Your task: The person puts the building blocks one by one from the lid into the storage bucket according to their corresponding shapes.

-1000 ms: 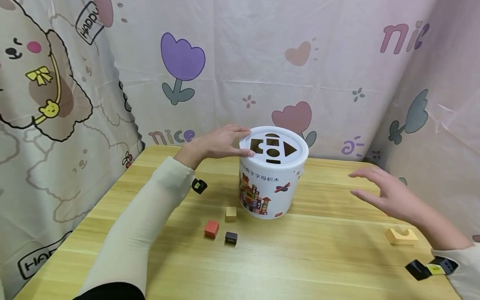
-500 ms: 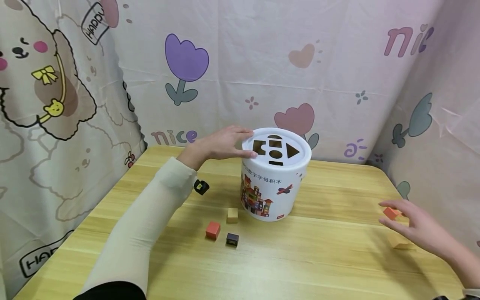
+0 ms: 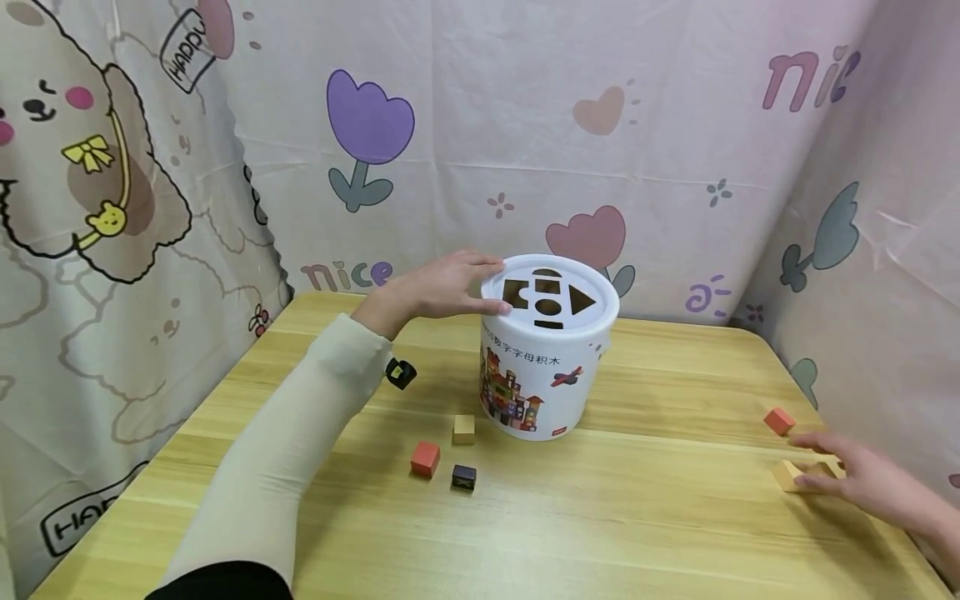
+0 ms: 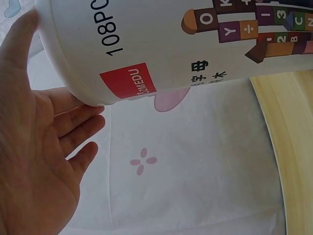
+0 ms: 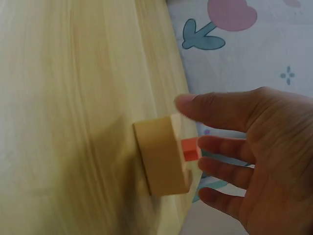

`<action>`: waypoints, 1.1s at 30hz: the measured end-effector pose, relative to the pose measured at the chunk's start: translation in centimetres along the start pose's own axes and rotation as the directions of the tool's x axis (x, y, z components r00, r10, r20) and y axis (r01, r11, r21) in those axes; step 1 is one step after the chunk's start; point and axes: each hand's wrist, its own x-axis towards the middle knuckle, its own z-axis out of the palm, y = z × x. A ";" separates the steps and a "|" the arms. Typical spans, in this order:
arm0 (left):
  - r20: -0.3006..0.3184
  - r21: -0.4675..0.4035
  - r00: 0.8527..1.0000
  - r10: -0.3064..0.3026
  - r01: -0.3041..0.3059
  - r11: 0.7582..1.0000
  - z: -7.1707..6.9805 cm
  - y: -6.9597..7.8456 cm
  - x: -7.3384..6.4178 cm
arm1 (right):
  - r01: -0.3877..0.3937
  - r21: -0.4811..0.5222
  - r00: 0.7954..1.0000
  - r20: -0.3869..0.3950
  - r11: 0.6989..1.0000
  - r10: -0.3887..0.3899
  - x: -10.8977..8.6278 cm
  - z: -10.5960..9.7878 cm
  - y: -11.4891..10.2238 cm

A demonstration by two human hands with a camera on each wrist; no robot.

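A white block bucket [image 3: 536, 379], its front printed with coloured building blocks, stands upright in the head view. Shaped holes pierce its white lid [image 3: 573, 321]. My left hand [image 3: 442, 287] rests on the left rim, thumb on the lid and fingers spread around the edge; the left wrist view shows these fingers mostly straight. Far right, my right hand [image 3: 873, 479] reaches over a natural-wood arch block [image 3: 786, 476] with thumb and fingers apart. In the right wrist view its thumb and fingertips are right at the arch block's upper side. Just behind that block lies a small red-orange block [image 3: 780, 421].
Left of the bucket's base lie a red cube [image 3: 425, 459], a natural-wood block [image 3: 463, 429] and a dark block [image 3: 463, 477]. The wooden table [image 3: 637, 517] ends at a printed curtain [image 3: 465, 100] behind and at both sides.
My right hand has moved right and down from above the table to the arch block, uncovering the red-orange block. My left hand has stayed on the bucket's rim.
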 end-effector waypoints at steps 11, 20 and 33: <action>-0.010 -0.002 1.000 -0.003 0.003 1.000 -0.1 -0.1 -0.2 | 0.060 0.031 0.998 -0.034 0.998 -0.059 -0.3 0.7 0.9; -0.004 0.002 1.000 -0.010 0.010 1.000 -0.1 0.1 -0.1 | -0.021 0.033 0.994 0.110 0.999 0.017 -0.3 0.7 0.1; -0.001 -0.005 1.000 -0.011 0.011 1.000 0.1 0.1 0.0 | 0.058 0.289 0.953 0.268 0.956 -0.138 -0.5 0.9 -0.3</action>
